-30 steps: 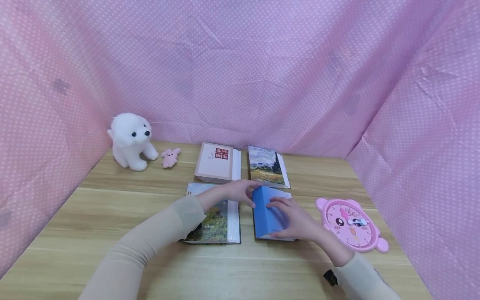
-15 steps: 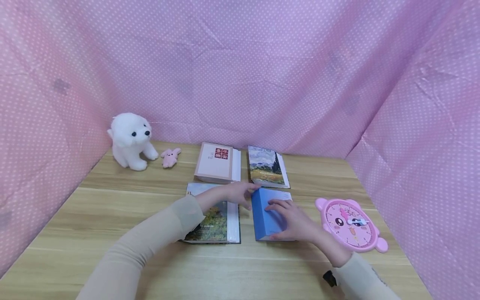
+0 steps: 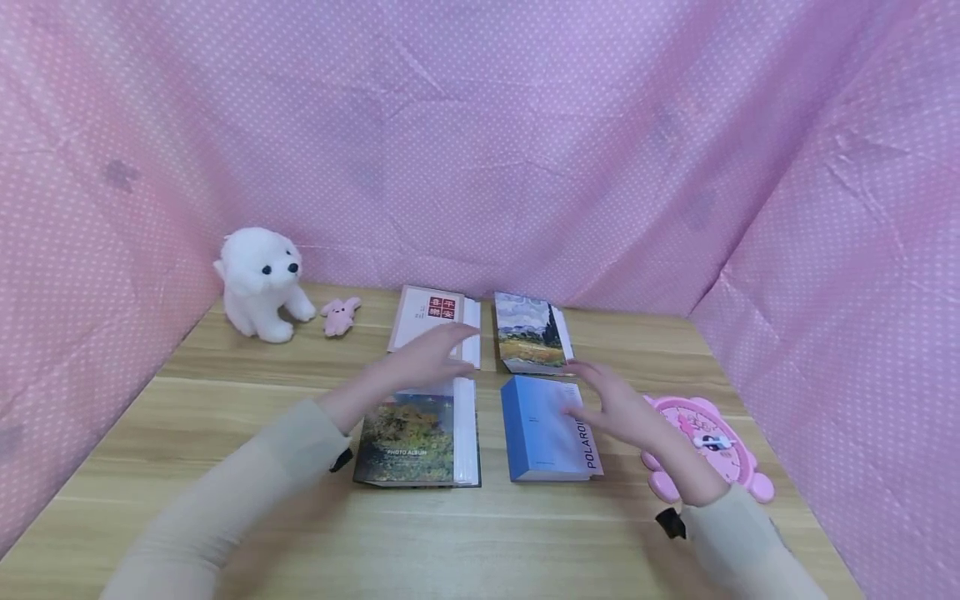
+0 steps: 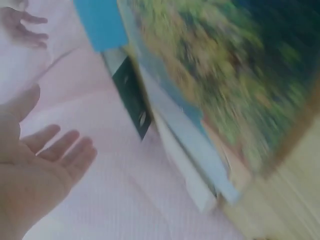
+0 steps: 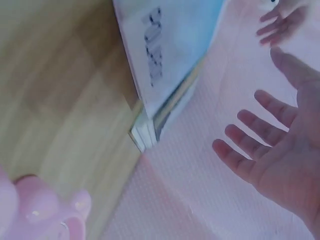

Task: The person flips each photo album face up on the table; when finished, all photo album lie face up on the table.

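A blue photo album (image 3: 543, 433) marked POLAROID lies at the front right of a two-by-two layout of albums. My right hand (image 3: 618, 408), fingers spread and holding nothing, is raised over its right edge. Above the left pair hovers my left hand (image 3: 423, 362), also empty with fingers extended. Beneath it are the landscape album (image 3: 408, 442) lettered PHOTO ALBUM and, behind, a pale album (image 3: 420, 321) with red squares, each partly covered. A painted-field album (image 3: 528, 333) lies at the back right. Both wrist views show loose, spread fingers (image 4: 75, 152) clear of the albums.
On the right, a pink toy clock (image 3: 738, 467) is partly behind my right forearm. A white plush dog (image 3: 262, 283) and a small pink plush (image 3: 340, 317) sit at the back left. Pink dotted cloth (image 3: 480, 150) encloses the wooden table (image 3: 420, 542).
Both hands have come off the blue album and lifted; the left has moved left and away from me, the right slightly to the right. The blue album now lies uncovered, its lettering showing.
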Demonstrator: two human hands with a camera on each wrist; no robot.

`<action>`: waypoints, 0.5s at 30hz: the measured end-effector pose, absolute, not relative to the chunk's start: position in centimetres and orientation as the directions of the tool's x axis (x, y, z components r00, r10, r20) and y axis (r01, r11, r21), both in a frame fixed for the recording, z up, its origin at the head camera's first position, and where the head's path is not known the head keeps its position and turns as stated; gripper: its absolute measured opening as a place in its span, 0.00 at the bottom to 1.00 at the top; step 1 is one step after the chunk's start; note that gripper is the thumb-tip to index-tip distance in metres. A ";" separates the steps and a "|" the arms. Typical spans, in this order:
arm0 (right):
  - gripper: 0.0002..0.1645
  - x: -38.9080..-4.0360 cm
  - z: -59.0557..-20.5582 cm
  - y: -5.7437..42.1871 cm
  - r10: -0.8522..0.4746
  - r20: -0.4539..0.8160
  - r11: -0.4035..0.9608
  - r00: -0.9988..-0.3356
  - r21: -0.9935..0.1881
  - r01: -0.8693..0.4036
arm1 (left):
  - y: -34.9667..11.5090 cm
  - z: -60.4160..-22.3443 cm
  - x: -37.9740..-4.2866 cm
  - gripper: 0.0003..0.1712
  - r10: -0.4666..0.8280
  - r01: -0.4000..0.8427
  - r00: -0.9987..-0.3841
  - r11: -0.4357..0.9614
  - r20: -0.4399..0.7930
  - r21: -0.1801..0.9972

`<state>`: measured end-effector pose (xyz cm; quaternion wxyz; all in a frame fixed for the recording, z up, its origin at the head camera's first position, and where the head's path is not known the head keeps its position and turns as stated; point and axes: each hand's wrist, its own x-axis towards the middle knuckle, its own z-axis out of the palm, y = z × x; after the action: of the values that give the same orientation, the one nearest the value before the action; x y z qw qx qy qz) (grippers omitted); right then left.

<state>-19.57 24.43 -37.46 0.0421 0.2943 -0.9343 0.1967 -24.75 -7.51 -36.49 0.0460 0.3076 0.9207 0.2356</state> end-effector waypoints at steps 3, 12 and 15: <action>0.37 -20.7 -37.3 24.8 -0.490 0.228 0.777 -0.841 -0.323 -0.540 | -9.3 -36.0 -24.1 0.39 0.507 0.512 -0.852 0.750 0.132 0.419; 0.39 -23.1 -38.1 25.0 -0.344 0.300 0.842 -0.890 -0.320 -0.434 | -14.2 -37.6 -22.7 0.41 0.326 0.399 -0.900 0.885 0.290 0.240; 0.39 -23.7 -38.5 24.7 -0.311 0.324 0.873 -0.894 -0.274 -0.403 | -15.5 -38.7 -22.5 0.43 0.280 0.342 -0.911 0.923 0.301 0.177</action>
<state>-23.70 24.73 -38.55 0.1363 0.1861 -0.9582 0.1693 -22.53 -15.47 -38.69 -0.1365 0.1601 0.9710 0.1135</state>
